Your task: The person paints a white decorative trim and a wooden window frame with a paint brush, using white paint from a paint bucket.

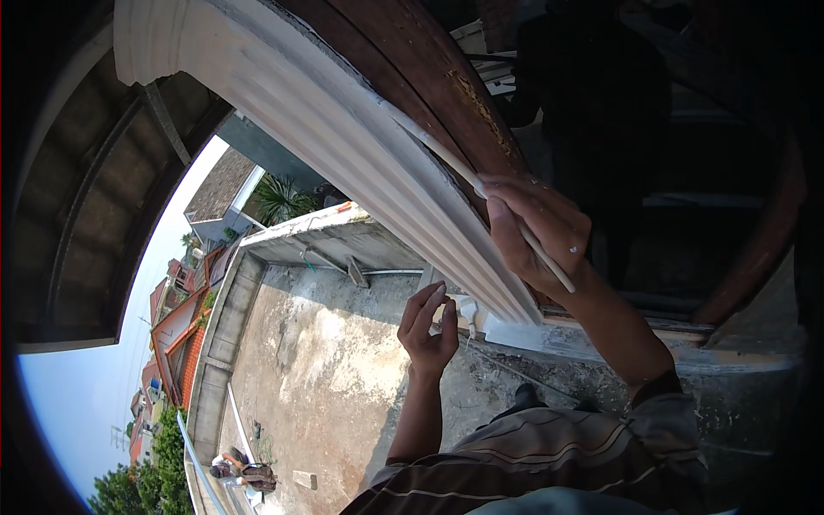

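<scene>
My right hand (536, 225) grips a slender paintbrush (455, 161) with a pale handle, fingers closed around it. The brush slants up and left, its tip at the seam between a white fluted moulding (343, 154) and a dark brown wooden frame (412, 64). Whether the tip touches the moulding or the wood, I cannot tell. White specks mark my right hand. Lower down, my left hand (427, 330) is raised beside the moulding's lower end, fingers loosely curled with a gap to the thumb. I see nothing held in it. A small white object (467, 311) shows just behind its thumb.
Dark window glass (601, 103) lies right of the frame, above a paint-marked ledge (558, 339). A stained concrete floor (318, 343) stretches left to a low wall (225, 335). Another person (245, 470) crouches far off by long poles. An overhanging roof (81, 189) is at upper left.
</scene>
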`<action>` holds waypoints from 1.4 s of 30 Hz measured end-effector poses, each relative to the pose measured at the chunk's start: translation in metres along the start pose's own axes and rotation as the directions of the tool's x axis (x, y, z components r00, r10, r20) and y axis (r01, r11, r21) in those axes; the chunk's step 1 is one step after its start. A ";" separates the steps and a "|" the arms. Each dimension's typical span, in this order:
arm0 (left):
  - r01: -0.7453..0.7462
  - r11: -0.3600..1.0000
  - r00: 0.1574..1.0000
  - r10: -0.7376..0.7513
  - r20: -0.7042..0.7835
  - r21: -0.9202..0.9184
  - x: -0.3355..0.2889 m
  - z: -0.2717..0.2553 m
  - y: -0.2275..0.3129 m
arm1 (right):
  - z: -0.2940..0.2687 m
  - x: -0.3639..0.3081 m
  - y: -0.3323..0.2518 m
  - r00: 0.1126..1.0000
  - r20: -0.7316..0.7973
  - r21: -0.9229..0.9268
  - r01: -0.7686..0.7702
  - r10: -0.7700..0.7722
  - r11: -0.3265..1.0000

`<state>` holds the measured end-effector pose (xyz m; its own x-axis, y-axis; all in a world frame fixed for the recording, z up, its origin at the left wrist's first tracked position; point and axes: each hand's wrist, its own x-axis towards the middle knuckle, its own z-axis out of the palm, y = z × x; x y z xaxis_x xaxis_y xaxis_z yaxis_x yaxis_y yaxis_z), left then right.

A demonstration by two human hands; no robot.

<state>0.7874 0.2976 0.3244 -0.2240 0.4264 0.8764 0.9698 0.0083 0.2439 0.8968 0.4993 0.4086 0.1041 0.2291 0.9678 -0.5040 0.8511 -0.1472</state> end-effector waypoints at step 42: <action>0.117 0.991 0.993 -0.118 0.015 0.061 -0.028 0.001 -0.020 | -0.017 -0.027 -0.001 0.996 0.079 -0.012 0.043 -0.042 0.999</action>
<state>0.7743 0.2861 0.2949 -0.3359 0.4361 0.8349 0.9409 0.1138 0.3191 0.9095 0.5004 0.3791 0.0567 0.1550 0.9863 -0.4890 0.8656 -0.1079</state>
